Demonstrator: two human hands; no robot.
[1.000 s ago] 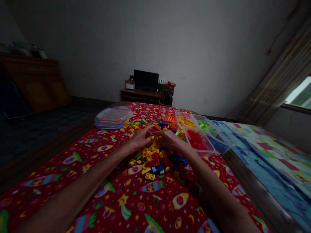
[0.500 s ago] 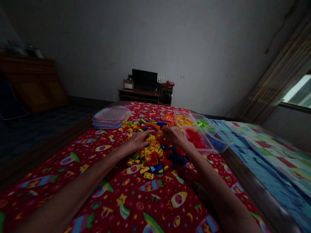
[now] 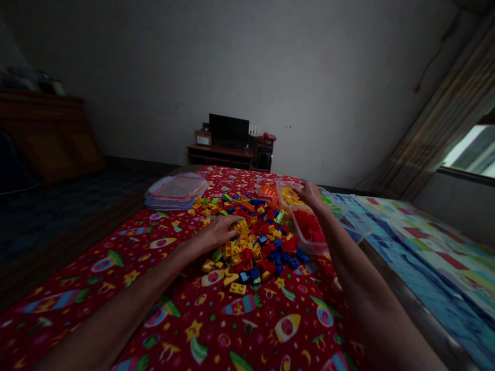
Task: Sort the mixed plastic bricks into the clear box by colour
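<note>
A heap of mixed toy building bricks (image 3: 266, 242), yellow, red, blue, green and orange, lies on the red patterned cloth (image 3: 216, 330). My left hand (image 3: 221, 231) rests at the heap's left side, thumb and fingers apart on the yellow bricks (image 3: 243, 231); no brick shows in its grasp. My right hand (image 3: 311, 195) is over the clear bin of yellow bricks (image 3: 289, 197), fingers bent together and pointing left. Whatever its fingertips hold is too small to make out. Nearer to me, red bricks (image 3: 309, 226) fill another clear bin, partly behind my right forearm.
Orange bricks (image 3: 266, 190) sit in a bin at the back. A bin with green bricks (image 3: 326, 198) and a round clear tub (image 3: 361, 226) stand on the right. Stacked plastic lids (image 3: 176, 190) lie at the left. A wooden edge (image 3: 402, 288) runs along the right side.
My right hand has moved from the heap rightward to over the yellow bin, uncovering bricks in the heap's middle. My left hand stays at the yellow bricks. The view has shifted slightly.
</note>
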